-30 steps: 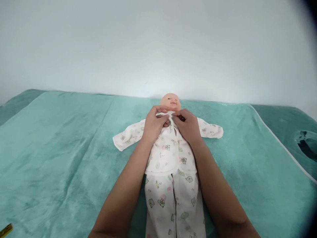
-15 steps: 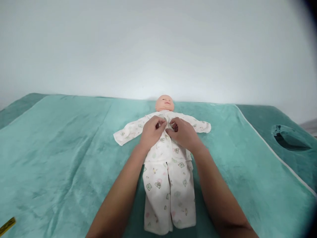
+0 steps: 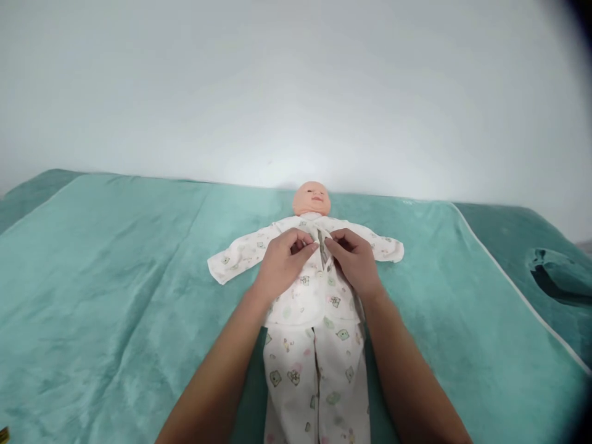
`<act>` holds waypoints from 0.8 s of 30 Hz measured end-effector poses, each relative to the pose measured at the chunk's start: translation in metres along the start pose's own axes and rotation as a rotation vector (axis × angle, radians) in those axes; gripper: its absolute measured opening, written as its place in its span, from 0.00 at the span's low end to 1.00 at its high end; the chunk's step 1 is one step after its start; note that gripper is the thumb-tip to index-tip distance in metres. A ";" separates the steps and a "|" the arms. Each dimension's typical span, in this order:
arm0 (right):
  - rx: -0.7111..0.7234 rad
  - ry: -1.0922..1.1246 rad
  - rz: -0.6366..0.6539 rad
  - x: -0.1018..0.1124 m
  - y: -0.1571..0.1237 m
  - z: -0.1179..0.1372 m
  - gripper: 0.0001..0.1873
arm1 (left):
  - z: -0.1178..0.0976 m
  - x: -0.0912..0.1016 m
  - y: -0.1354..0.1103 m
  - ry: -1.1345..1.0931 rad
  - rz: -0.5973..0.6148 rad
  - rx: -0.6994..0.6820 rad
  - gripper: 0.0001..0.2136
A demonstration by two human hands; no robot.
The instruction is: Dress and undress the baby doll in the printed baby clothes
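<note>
A baby doll (image 3: 311,198) lies on its back on a teal blanket (image 3: 115,277), head away from me. It wears a white printed shirt (image 3: 308,290) and matching trousers (image 3: 314,376). My left hand (image 3: 282,265) pinches the left edge of the shirt front at the chest. My right hand (image 3: 354,262) pinches the opposite edge, fingertips almost touching the left hand's. Both sleeves lie spread out to the sides.
The blanket's white-trimmed edge (image 3: 509,277) runs along the right over a darker teal surface with a dark hole (image 3: 555,283). A plain pale wall (image 3: 277,92) stands behind. A small yellow object (image 3: 4,433) peeks in at the bottom left.
My hands have moved down from the doll's collar to the chest of the shirt. The view has shifted slightly, and the doll's trouser legs now run past the bottom edge.
</note>
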State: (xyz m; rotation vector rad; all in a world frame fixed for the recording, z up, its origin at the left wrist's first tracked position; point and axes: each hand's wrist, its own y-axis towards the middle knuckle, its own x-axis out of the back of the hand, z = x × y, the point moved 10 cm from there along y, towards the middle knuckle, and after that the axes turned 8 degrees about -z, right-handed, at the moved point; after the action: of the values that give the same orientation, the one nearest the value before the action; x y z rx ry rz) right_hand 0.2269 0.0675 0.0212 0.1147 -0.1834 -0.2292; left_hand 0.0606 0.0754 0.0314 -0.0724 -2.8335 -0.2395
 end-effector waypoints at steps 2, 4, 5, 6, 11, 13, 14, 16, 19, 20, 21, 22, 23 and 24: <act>-0.088 0.129 0.035 -0.004 0.000 -0.008 0.12 | -0.003 -0.004 -0.001 0.010 -0.001 -0.015 0.07; -0.134 0.187 0.073 -0.009 -0.001 -0.011 0.13 | -0.007 -0.006 0.000 0.017 -0.004 -0.042 0.06; -0.136 0.191 0.080 -0.010 -0.001 -0.011 0.13 | -0.008 -0.006 0.000 0.009 -0.006 -0.044 0.07; -0.128 0.184 0.083 -0.010 0.000 -0.011 0.12 | -0.007 -0.006 0.000 -0.011 -0.007 -0.031 0.07; -0.061 0.120 0.114 -0.011 0.000 -0.007 0.11 | -0.001 -0.008 0.000 -0.080 0.012 0.048 0.09; -0.047 0.111 0.122 -0.011 0.000 -0.008 0.11 | -0.001 -0.009 0.000 -0.036 0.008 0.024 0.08; -0.044 0.109 0.122 -0.011 0.001 -0.008 0.11 | -0.001 -0.009 0.000 -0.019 0.000 0.014 0.08; -0.046 0.109 0.120 -0.010 0.001 -0.010 0.11 | 0.000 -0.009 0.000 -0.005 -0.022 0.008 0.08; -0.054 0.119 0.102 -0.008 0.002 -0.012 0.11 | 0.001 -0.010 0.000 -0.001 -0.042 0.009 0.08; -0.055 0.131 0.092 -0.007 0.002 -0.013 0.11 | 0.001 -0.010 0.000 0.001 -0.041 0.011 0.08; -0.055 0.149 0.083 -0.006 0.002 -0.013 0.10 | 0.001 -0.010 0.000 0.001 -0.039 0.015 0.08; -0.054 0.169 0.077 -0.005 0.003 -0.013 0.10 | 0.001 -0.010 0.000 -0.001 -0.037 0.019 0.08; -0.054 0.186 0.074 -0.005 0.003 -0.013 0.10 | 0.001 -0.010 0.000 -0.007 -0.035 0.023 0.08; -0.055 0.194 0.076 -0.005 0.003 -0.013 0.10 | 0.001 -0.010 0.000 -0.017 -0.034 0.028 0.08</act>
State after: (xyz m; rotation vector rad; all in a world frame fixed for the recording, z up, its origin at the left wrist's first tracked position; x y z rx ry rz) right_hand 0.2255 0.0728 0.0079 0.0750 0.0112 -0.1462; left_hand 0.0695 0.0755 0.0272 -0.0199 -2.8560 -0.2072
